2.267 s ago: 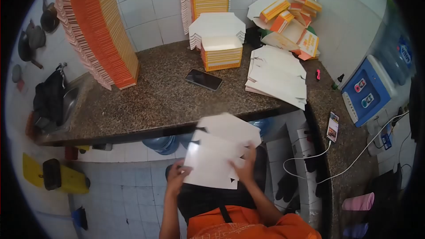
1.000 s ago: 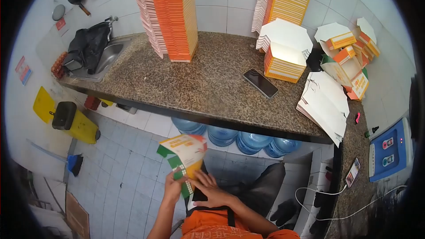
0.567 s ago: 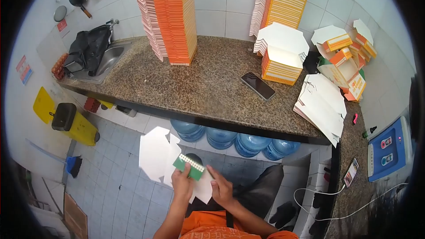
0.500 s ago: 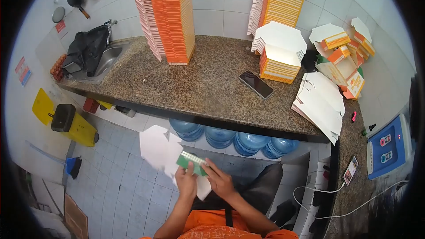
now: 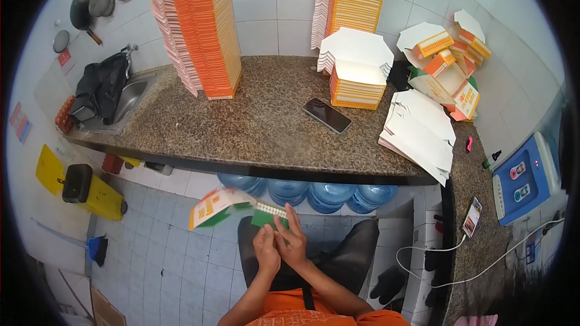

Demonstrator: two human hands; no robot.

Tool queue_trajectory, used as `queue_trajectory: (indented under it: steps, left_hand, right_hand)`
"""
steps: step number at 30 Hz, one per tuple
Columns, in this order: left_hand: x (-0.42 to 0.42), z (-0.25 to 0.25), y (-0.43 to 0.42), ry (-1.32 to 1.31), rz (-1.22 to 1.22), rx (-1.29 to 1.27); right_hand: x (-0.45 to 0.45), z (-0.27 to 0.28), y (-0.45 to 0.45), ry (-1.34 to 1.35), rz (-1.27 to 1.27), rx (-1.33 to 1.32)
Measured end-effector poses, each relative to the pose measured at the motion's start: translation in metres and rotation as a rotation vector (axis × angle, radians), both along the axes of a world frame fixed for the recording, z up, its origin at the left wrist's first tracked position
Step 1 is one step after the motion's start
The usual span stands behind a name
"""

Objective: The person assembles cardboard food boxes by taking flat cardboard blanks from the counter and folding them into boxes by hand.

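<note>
A partly folded cardboard food box [image 5: 217,206] is held out over my lap. Its printed white, orange and green panel sticks out to the left, somewhat blurred. The green end with a white dotted edge faces me, between my hands. My left hand [image 5: 266,249] is closed on the lower edge of that green end, thumb upward. Beside it, my right hand [image 5: 292,242] grips the right side of the same end, with some fingers reaching up along it. The fingertips behind the cardboard are hidden.
On the granite counter [image 5: 260,127] stand a tall orange carton stack [image 5: 220,36], a yellow stack [image 5: 359,0], nested boxes [image 5: 357,87], a black phone [image 5: 327,115], flat white sheets [image 5: 418,136] and loose boxes [image 5: 462,90]. Blue water bottles [image 5: 331,196] sit underneath.
The box has turned from showing its plain white inside to its printed outside, swinging its panel up and left. Both hands have shifted slightly and stay on it. The view has tilted a little.
</note>
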State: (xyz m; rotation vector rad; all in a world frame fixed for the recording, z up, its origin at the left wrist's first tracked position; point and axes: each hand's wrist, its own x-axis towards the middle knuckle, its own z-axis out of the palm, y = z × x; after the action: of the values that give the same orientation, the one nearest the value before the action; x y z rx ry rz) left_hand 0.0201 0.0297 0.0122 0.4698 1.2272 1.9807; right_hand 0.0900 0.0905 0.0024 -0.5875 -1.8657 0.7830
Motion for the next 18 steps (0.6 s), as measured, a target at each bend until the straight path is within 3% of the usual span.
queue_trajectory:
  steps: [1, 3, 4, 6, 7, 8, 9, 10, 13, 14, 15, 17, 18]
  left_hand:
    - [-0.003, -0.001, -0.001, 0.003, -0.006, -0.003]
    - [-0.006, 0.005, 0.0, 0.497, -0.033, -0.226]
    - [-0.006, 0.024, 0.0, 0.568, 0.035, -0.258]
    - [-0.018, 0.013, -0.012, 0.467, -0.082, -0.265]
    - [-0.025, 0.011, -0.021, 0.363, -0.195, -0.282]
    - [-0.03, 0.011, -0.03, 0.278, -0.323, -0.38]
    - [-0.03, 0.017, -0.036, 0.272, -0.331, -0.386]
    - [-0.031, 0.022, -0.042, 0.257, -0.427, -0.422]
    - [-0.036, 0.025, -0.045, 0.322, -0.507, -0.462]
    - [-0.034, 0.026, -0.043, 0.373, -0.44, -0.473]
    - [-0.032, 0.033, -0.038, 0.423, -0.374, -0.479]
    - [-0.03, 0.049, -0.033, 0.519, -0.442, -0.556]
    - [-0.029, 0.053, -0.031, 0.619, -0.501, -0.632]
  right_hand:
    - [0.001, 0.003, -0.001, 0.003, -0.006, -0.003]
    - [0.009, 0.006, 0.002, 0.031, 0.167, -0.222]
    - [0.017, 0.005, 0.004, 0.032, 0.16, -0.216]
    - [0.034, -0.001, 0.005, 0.063, 0.168, -0.645]
    - [0.036, 0.003, 0.01, 0.06, 0.161, -0.65]
    - [0.037, 0.009, 0.021, 0.05, 0.103, -0.49]
    - [0.039, 0.013, 0.025, 0.041, 0.046, -0.335]
    - [0.046, 0.013, 0.024, 0.039, 0.039, -0.344]
    - [0.066, 0.014, 0.031, -0.387, 0.232, -0.712]
    - [0.068, 0.013, 0.029, -0.274, 0.396, -0.832]
    - [0.07, 0.017, 0.032, -0.273, 0.394, -0.83]
    - [0.075, 0.03, 0.04, -0.219, 0.686, -0.904]
    - [0.076, 0.032, 0.044, -0.249, 0.711, -0.898]
